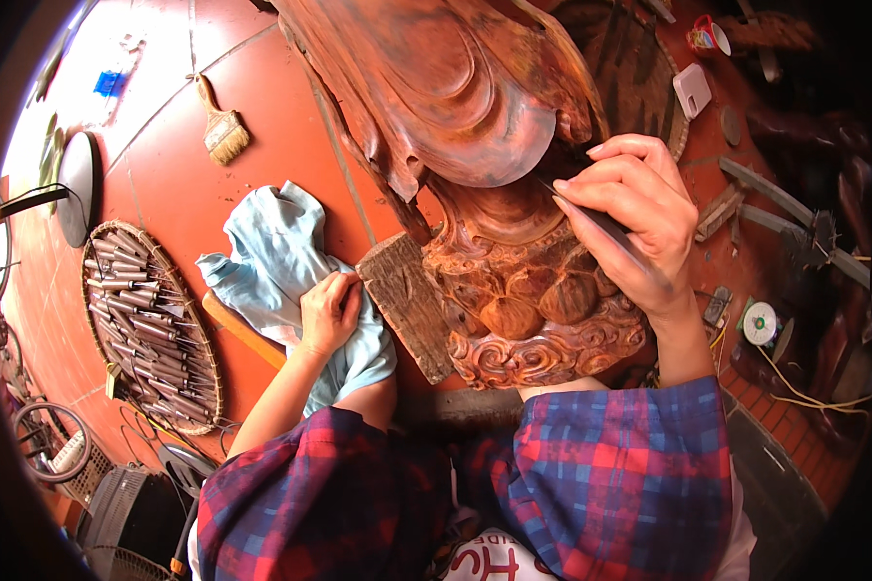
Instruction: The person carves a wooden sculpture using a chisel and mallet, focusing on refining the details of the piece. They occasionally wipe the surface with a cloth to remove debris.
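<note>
A large reddish-brown wood carving (494,184) stands in front of me, with smooth folds above and round fruit-like shapes over curling scrolls below. My right hand (639,213) is closed at its right side, fingertips pinching a dark slim tool (615,232). That tool's tip lies close to the shadowed hollow under the smooth rounded fold; whether it touches the wood I cannot tell. On the left, a crumpled light blue cloth (281,242) lies over my leg. My left hand (329,310) rests there with curled fingers gripping the cloth, beside a rough wooden block (407,305).
At left, a round woven basket (213,378) holds several wood-handled carving tools. A flat paintbrush (225,136) lies on the red tiled floor (291,126). To the right are a red-and-white cup (709,37), a white rectangular object (691,92), metal bars (770,198) and a round dial (760,322).
</note>
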Motion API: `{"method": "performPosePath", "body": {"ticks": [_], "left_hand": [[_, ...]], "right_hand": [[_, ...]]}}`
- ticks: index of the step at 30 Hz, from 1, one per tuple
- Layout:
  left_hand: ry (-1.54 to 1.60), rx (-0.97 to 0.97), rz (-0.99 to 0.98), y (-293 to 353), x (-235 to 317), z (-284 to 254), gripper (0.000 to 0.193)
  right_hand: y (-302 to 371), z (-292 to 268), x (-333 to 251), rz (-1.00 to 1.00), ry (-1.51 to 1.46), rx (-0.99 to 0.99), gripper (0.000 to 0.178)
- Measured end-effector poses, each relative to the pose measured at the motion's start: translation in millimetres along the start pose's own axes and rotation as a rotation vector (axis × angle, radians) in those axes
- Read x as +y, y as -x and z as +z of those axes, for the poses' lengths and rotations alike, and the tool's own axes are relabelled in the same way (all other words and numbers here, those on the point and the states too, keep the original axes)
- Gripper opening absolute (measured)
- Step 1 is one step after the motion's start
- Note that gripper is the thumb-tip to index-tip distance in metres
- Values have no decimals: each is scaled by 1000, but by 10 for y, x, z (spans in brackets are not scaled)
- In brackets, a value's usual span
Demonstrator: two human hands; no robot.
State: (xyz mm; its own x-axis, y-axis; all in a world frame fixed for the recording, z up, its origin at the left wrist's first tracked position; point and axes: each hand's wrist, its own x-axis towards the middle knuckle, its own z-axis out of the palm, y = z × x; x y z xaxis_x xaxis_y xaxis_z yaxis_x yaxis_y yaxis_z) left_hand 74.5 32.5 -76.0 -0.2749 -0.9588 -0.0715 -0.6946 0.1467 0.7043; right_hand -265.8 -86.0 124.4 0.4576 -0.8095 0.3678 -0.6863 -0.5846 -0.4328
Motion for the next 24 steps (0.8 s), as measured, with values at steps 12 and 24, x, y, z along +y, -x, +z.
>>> {"method": "performPosePath", "body": {"ticks": [12,24], "left_hand": [[35,15,18,-7,-10,15,8],[40,27,21,12,-14,8,11]], "right_hand": [[208,232,-10,132,-144,-11,15],[96,201,6,235,-294,-48,14]]}}
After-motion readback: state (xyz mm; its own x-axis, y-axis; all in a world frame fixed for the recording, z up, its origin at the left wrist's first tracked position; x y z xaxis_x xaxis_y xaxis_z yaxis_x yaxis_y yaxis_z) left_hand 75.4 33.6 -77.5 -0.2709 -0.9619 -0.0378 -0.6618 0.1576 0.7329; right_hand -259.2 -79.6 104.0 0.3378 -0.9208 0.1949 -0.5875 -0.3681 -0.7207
